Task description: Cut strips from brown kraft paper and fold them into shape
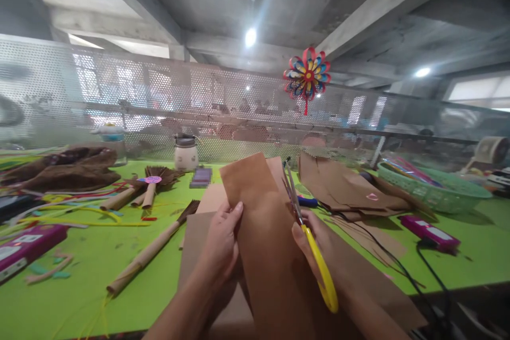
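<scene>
Nearest, over the middle of the front edge of the counter (90, 255), a brown sheet (261, 223) is held up between two hands. The left hand (223, 234) grips its left edge, thumb on the near face. The right hand (314, 239) has its grip closed around yellow-handled scissors (324, 281), blades pointing up and away beside the sheet's right edge; blur hides whether those fingers pinch the paper too. The sheet looks thin, so if it buckled between the hands, a cut could wander. A dark cord (434, 271) hangs over the front edge towards the right corner; an arm catching it could drag the magenta box (430, 234) it seems to run to.

Left of the sheet, a brown roll (147, 257) with a frayed end slants back from near the front edge. By the left edge, another box (30, 249) bears pale panels, their print unreadable.

Farther back, a round pink label (151, 180) sits on a brown bundle, its writing too small to read. Brown paper pieces (346, 186) lie right of centre. By the far edge stands a pale jar (186, 154), with no brand that I can make out.
</scene>
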A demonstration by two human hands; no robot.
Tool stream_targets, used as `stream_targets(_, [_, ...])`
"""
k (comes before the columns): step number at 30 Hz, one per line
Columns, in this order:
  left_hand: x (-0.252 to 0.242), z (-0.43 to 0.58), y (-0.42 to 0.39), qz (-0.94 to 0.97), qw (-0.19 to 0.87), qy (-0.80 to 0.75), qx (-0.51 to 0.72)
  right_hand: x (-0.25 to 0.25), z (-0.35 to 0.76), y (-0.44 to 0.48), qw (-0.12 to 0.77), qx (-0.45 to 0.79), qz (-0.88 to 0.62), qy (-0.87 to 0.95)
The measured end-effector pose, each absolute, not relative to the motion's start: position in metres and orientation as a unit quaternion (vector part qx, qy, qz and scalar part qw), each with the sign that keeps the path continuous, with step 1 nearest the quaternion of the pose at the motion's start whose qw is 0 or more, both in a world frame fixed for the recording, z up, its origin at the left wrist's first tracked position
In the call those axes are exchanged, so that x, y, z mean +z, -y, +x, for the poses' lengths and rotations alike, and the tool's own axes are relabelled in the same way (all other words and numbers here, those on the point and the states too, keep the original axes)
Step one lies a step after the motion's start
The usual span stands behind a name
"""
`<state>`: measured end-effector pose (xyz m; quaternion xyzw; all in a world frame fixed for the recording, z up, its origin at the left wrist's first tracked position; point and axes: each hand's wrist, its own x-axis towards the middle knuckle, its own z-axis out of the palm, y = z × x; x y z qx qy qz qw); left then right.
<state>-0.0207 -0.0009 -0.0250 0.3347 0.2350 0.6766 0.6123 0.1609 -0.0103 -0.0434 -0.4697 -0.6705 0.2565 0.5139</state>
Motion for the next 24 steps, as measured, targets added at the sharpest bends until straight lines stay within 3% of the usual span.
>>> stream_targets(24, [-0.024, -0.021, 0.004, 0.336, 0.622, -0.218, 0.673, -0.052, 0.156, 0.009, 0.556, 0.24, -0.469, 0.642])
